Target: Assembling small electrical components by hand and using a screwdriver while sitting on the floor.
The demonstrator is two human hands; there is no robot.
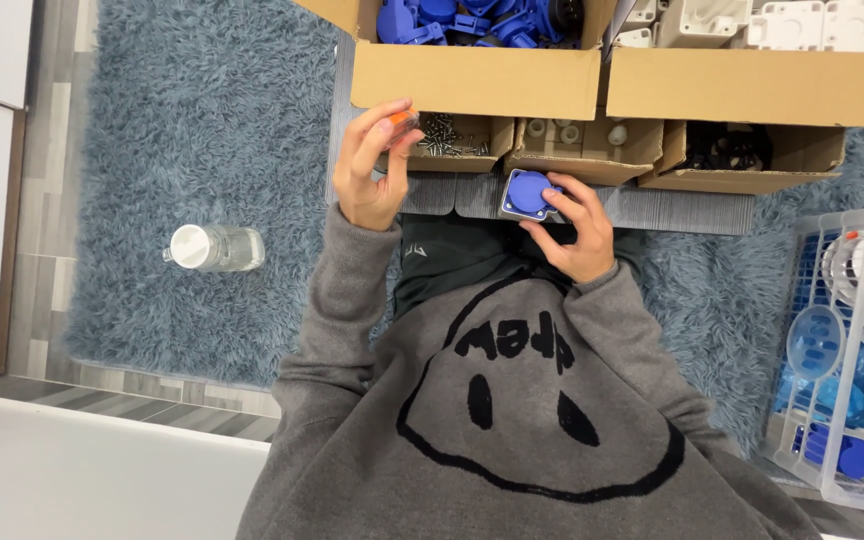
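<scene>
- Left hand (372,165) is raised and pinched shut, thumb and fingertips closed on a small orange-and-clear piece (402,124), held just above the small box of screws (449,140).
- Right hand (574,225) is clamped on a blue plastic part (527,193) with a round lid on a squarish base, held low in front of the chest, near the box edges.
- That blue part looks light, stiff and smooth; I'd judge a grip across its flat sides safest, since the rounded lid could slip.
- The little orange piece seems very light and easy to drop; a fingertip pinch suits it.
- Two big cardboard boxes sit furthest out: one full of blue parts (472,20), the other of white housings (782,25).
- Beside the screws are a box of small white pieces (577,135) and a box of black parts (732,150).
- A white basket (857,480) on the right holds blue caps and round white items.
- A clear bottle (214,247) lies on the shaggy rug (202,130), well apart.
</scene>
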